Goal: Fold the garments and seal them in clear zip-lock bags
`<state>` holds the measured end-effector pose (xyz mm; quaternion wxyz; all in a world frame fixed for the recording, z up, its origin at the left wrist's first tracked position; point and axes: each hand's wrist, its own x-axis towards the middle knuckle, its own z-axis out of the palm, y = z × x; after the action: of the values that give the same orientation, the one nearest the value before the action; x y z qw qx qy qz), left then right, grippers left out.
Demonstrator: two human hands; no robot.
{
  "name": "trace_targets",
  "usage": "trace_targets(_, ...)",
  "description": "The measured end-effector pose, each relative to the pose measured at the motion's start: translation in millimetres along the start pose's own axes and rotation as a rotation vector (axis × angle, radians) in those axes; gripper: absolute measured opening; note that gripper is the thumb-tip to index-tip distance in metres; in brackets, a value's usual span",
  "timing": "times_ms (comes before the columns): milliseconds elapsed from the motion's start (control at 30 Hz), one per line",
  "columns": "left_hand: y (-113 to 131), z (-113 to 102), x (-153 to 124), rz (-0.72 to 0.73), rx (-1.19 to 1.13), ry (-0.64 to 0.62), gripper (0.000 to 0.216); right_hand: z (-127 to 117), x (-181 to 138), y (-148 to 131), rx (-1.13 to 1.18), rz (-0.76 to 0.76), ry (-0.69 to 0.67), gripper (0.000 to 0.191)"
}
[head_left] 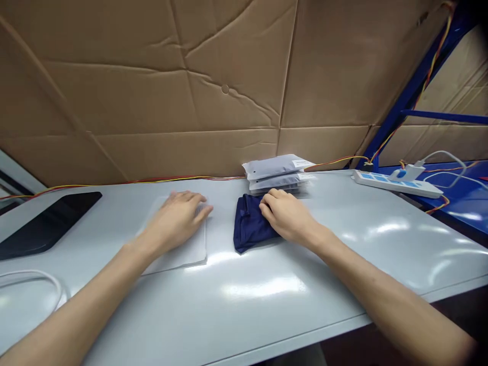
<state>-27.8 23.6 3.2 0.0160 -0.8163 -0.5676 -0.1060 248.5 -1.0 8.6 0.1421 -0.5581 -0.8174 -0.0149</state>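
My left hand (178,221), blurred by motion, lies flat on a flat white translucent plastic bag (183,256) on the grey tabletop (263,310). My right hand (285,216) presses on a folded navy cloth garment (247,226), its fingers curled over the garment's upper right part. Just behind that hand stands a stack of sealed grey plastic packets with white labels (276,170). The hand hides the stack's lower front edge, and the stack does not look tilted.
A black tablet (48,226) lies at the table's left, with a white cable (30,284) near the front. A white power strip (396,183) with plugged-in cords sits back right. Red-yellow wires (183,179) run along the cardboard wall (229,86). A blue metal rack (415,96) stands right.
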Motion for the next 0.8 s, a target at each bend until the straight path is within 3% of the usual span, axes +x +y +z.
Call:
trace_targets(100, 19.7, 2.8, -4.2, 0.206, -0.078, -0.014, 0.048, 6.3, -0.2, -9.4, 0.144, 0.035, 0.048, 0.034)
trace_targets(200, 37.2, 5.3, -8.8, 0.313, -0.131, -0.074, 0.042, 9.6, -1.3, -18.4, 0.219, 0.063, 0.038, 0.04)
trace_targets(400, 43.7, 6.5, -12.8, 0.368, -0.178, -0.124, 0.038, 8.0, 0.9, -31.1, 0.114, 0.171, -0.032, 0.055)
trace_targets(800, 44.8, 3.8, -13.3, 0.404, -0.206, -0.11, 0.038, 0.5, 2.4, -37.1, -0.023, 0.25, -0.118, 0.025)
